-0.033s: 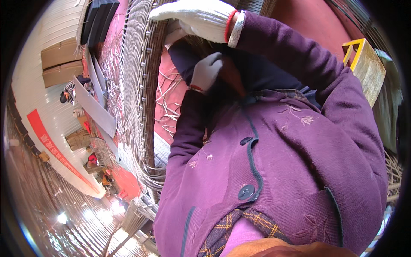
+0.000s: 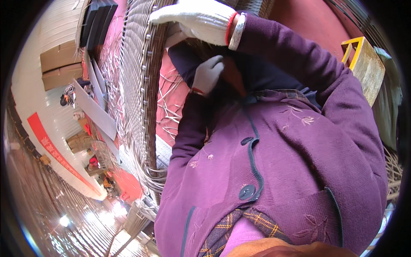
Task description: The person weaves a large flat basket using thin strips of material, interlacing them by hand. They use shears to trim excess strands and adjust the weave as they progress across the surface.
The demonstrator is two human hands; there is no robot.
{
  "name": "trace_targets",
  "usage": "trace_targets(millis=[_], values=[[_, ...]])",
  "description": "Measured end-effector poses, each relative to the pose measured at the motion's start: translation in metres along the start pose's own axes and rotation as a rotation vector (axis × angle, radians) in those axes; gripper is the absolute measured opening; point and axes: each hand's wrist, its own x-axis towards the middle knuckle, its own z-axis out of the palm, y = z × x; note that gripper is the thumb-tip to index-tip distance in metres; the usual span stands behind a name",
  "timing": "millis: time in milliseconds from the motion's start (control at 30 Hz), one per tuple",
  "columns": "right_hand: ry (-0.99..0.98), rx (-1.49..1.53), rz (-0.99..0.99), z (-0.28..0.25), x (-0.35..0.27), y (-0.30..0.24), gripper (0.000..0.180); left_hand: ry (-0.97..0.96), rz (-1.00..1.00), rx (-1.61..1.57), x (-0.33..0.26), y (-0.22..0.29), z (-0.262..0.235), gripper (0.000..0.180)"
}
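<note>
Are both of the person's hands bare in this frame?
No: the right hand on the woven wicker panel wears a white knit glove with a red cuff edge, and the left hand wears a grey one.

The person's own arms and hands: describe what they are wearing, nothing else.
Both hands wear knitted work gloves. The right hand has a white glove with a red-edged cuff and a pale band at the wrist. The left hand has a greyer glove, also red at the cuff. Both arms are in the sleeves of a purple knit cardigan with dark piping, dark buttons and small embroidered sprigs.
</note>
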Motion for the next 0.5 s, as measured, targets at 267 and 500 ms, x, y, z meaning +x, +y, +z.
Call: trace_targets(millis=[267,500], values=[[0.007,-0.035,0.154,-0.012,-0.004,0.002,0.036,-0.120,-0.121,-0.066,-0.012,0.031,0.016,0.043],[0.000,0.007,0.087,-0.014,0.001,0.008,0.032,-0.148,-0.103,0.423,-0.023,0.082,0.014,0.040]])
